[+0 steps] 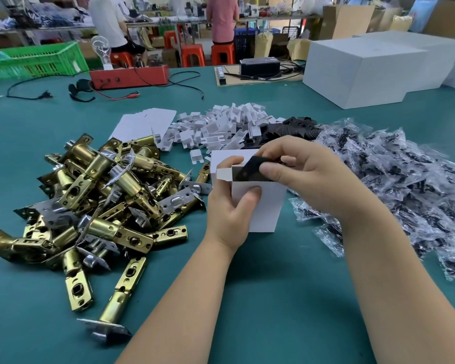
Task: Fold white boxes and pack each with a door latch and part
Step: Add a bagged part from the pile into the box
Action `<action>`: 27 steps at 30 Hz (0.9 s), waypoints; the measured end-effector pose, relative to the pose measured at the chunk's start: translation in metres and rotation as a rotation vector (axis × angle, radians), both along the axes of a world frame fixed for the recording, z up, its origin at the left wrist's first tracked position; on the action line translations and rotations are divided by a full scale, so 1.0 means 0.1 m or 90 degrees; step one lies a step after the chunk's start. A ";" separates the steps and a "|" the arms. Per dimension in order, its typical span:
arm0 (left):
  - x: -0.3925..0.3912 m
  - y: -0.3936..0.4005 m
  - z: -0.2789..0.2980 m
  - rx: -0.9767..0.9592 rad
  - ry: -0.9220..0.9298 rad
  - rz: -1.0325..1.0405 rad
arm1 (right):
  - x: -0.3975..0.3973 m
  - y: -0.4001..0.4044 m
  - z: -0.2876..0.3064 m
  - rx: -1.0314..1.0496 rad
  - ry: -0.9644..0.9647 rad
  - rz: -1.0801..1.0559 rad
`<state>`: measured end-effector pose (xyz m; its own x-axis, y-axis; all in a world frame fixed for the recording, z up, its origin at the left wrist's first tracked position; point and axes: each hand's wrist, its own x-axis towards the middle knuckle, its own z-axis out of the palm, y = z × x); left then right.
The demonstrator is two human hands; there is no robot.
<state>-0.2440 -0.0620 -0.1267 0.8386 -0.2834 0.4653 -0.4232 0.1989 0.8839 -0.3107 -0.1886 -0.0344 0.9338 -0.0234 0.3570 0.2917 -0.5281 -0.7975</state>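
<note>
Green matting covers the worktop (273, 298) we are packing at, and behind it other people sit on orange stools at long benches; between our hands stands one folded white box (263, 206), upright with its top flaps open; our left hand (229, 208) grips its near-left corner, thumb pressed on the front panel and fingers wrapped round the back; our right hand (307, 177) pinches a flat black plate (250, 170) between thumb and fingertips and holds it tilted at the mouth of the box, lower end just inside; we judge the box to be thin card, light and easily crushed, so the hold belongs on the corners and edges, lightly, never across the open mouth; the plate looks stiff, thin metal, best kept by its upper edge so it can slide down the inner wall; whether a latch already lies inside we cannot tell; left of our left hand lies the heap of brass door latches (95, 203), heavy, hard and smooth, best lifted round the barrel and not by the sharp faceplate; beyond both hands sit flat box blanks (145, 124), white card inserts (221, 127) and more black plates (297, 130); right of our right hand spreads a pile of clear screw packets (405, 185), limp and slippery
</note>
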 end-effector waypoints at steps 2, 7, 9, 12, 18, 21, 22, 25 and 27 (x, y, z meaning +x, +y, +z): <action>-0.01 0.00 0.00 -0.014 0.016 -0.016 | -0.01 0.00 0.01 0.068 -0.020 -0.006; 0.01 -0.01 0.01 -0.013 0.066 -0.023 | 0.05 0.02 -0.05 -0.048 -0.101 -0.100; 0.03 -0.03 0.03 0.023 0.121 -0.003 | 0.10 0.03 -0.09 -0.054 -0.135 -0.182; 0.04 -0.06 0.03 0.103 0.110 0.041 | 0.16 0.00 -0.13 -0.007 -0.109 -0.216; 0.01 -0.04 0.05 0.113 0.101 0.012 | 0.22 -0.01 -0.19 -0.102 -0.066 -0.208; 0.02 -0.04 0.05 0.109 0.096 0.013 | 0.24 0.00 -0.22 -0.209 -0.066 -0.191; 0.02 -0.04 0.05 0.110 0.091 0.015 | 0.25 0.02 -0.23 -0.229 -0.067 -0.198; 0.02 -0.04 0.06 0.079 0.098 0.008 | 0.28 -0.04 -0.24 -0.189 -0.108 -0.287; 0.00 -0.03 0.08 0.023 0.124 -0.007 | 0.27 -0.19 -0.23 -0.141 -0.076 -0.361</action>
<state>-0.2436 -0.0646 -0.1189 0.9082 -0.3067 0.2847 -0.2422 0.1696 0.9553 -0.2835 -0.2073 -0.0574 0.7512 -0.4176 0.5113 -0.0026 -0.7764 -0.6303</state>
